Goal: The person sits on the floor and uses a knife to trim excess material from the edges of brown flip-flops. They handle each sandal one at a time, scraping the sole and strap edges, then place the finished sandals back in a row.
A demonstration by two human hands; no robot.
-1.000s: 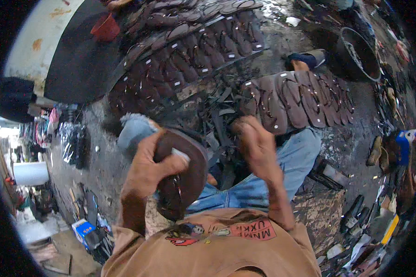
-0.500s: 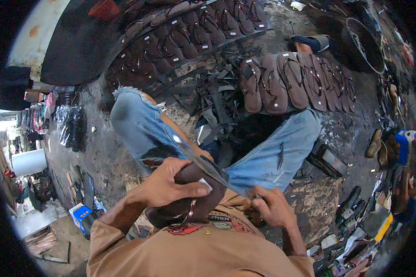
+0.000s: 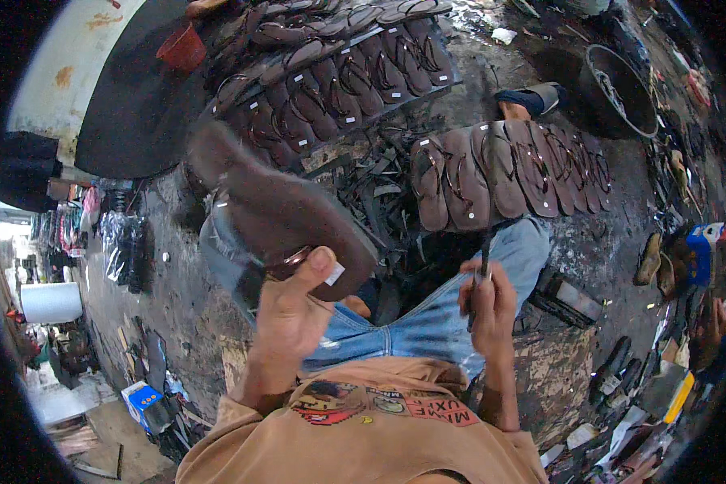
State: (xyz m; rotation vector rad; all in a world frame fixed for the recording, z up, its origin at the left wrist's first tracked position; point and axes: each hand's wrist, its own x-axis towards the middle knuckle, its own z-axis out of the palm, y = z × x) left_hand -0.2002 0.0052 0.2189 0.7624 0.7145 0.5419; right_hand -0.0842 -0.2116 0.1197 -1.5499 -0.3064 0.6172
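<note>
A brown flip-flop sandal (image 3: 306, 214), smeared by motion, is raised in front of my left knee. My left hand (image 3: 290, 319) grips it near one end, with the thumb beside a white label and the strap. A long, thin knife (image 3: 487, 218) stands upright in my right hand (image 3: 490, 306), its blade seen nearly edge-on. My right fingers wrap round its handle, which is partly hidden. The knife and the sandal are well apart. Beyond the blade lies a row of brown sandals (image 3: 468, 181) with dark straps.
Further rows of labelled sandals (image 3: 343, 85) lie at the far side. Dark offcuts (image 3: 379, 189) litter the ground between my legs. A black bucket (image 3: 621, 93) stands far right, a red container (image 3: 181, 48) far left. Near the right bucket is another person's foot (image 3: 540, 98).
The knife has left the sandal's edge and swung upright to the right. My left hand has lifted the sandal away from my body, up and to the left.
</note>
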